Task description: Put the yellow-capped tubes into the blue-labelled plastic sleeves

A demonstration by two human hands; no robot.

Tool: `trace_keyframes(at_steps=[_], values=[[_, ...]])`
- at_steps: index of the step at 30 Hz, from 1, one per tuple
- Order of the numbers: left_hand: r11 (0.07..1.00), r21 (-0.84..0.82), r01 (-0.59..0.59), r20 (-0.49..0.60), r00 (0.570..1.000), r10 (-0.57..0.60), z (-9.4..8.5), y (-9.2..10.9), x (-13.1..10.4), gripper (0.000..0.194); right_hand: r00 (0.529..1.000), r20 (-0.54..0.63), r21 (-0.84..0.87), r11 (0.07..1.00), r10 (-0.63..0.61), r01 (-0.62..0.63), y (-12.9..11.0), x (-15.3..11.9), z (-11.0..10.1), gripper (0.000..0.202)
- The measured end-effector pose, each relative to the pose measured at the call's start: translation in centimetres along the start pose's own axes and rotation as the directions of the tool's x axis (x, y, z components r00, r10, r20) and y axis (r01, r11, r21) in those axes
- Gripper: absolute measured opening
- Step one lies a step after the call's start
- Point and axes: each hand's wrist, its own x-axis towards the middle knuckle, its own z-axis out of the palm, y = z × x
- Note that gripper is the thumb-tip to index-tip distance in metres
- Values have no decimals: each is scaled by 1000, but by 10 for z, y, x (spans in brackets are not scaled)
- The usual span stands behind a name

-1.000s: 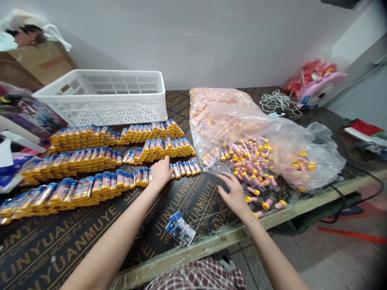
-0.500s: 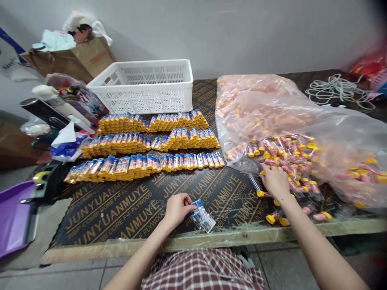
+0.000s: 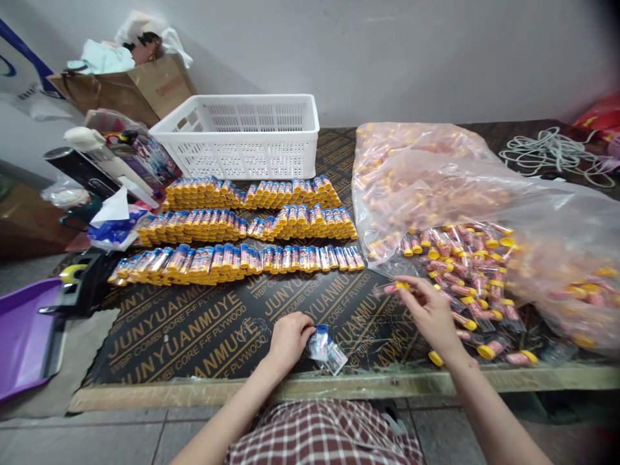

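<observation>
Between the thumb and fingers of my right hand (image 3: 431,316) is a small clear tube (image 3: 391,288) with pink contents and a yellow cap, held up off the table. My left hand (image 3: 290,339) pinches the edge of a small stack of printed labels (image 3: 328,350) with blue tops, lying near the table's front edge. Loose yellow-capped tubes (image 3: 465,271) spill from the mouth of a large translucent plastic bag (image 3: 426,174) on the right. Blue-banded tubes (image 3: 290,258) with yellow ends are stacked in three rows to the left.
A white plastic basket (image 3: 237,155) stands behind the rows. Bottles (image 3: 77,171), a paper bag (image 3: 159,87) and a black tape dispenser (image 3: 82,284) are at the left, with a purple dustpan (image 3: 29,336). Coiled white cord (image 3: 552,152) lies at the back right. The wooden table edge (image 3: 339,387) runs along the front.
My right hand has come away from the pile of loose tubes, moving left with one tube in its fingers. My left hand stays at the labels. The view has shifted slightly.
</observation>
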Motion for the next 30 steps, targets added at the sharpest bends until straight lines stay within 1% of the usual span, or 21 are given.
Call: trace_keyframes(at_steps=[2, 4, 5, 7, 9, 11, 14, 15, 18, 19, 23, 27, 30], values=[[1000, 8, -25, -61, 998, 25, 0, 0, -2, 11, 999, 39, 72, 997, 26, -28, -10, -11, 13, 25], [999, -42, -25, -99, 995, 20, -1, 1, -2, 11, 998, 57, 130, 990, 40, -47, -17, -19, 24, 23], [995, -96, -10, -97, 995, 0, -1, 1, -2, 11, 997, 61, 167, 984, 50, -59, -19, -22, 28, 23], [965, -256, 50, -53, 996, -65, -2, 1, 0, 11, 995, 62, 248, 964, 78, -91, -23, -28, 35, 22], [890, -438, 123, 14, 991, -131, -2, 0, 3, 10, 992, 65, 313, 942, 107, -123, -26, -33, 40, 21], [786, -590, 183, 70, 982, -176, 1, -1, 7, 11, 989, 74, 349, 926, 124, -143, -27, -37, 44, 21], [644, -721, 257, 117, 961, -252, 5, -4, 14, 17, 988, 89, 385, 911, 124, -149, -27, -42, 49, 20], [611, -743, 272, 116, 952, -282, 6, -4, 17, 20, 988, 92, 394, 907, 123, -149, -27, -43, 51, 19], [551, -786, 280, 81, 931, -357, 5, -2, 24, 39, 987, 88, 409, 899, 132, -156, -26, -44, 54, 18], [525, -803, 280, 75, 923, -378, 4, 0, 26, 40, 987, 84, 414, 896, 138, -160, -26, -45, 55, 19], [385, -877, 289, 98, 891, -444, 0, 7, 34, 18, 989, 85, 406, 902, 125, -148, -31, -45, 57, 25], [278, -918, 284, 116, 860, -496, -3, 10, 42, 26, 997, 39, 380, 922, 67, -77, -36, -46, 59, 18], [198, -940, 276, 133, 835, -533, -6, 10, 48, 32, 1000, -1, 370, 929, 18, -17, -36, -50, 62, 19]])
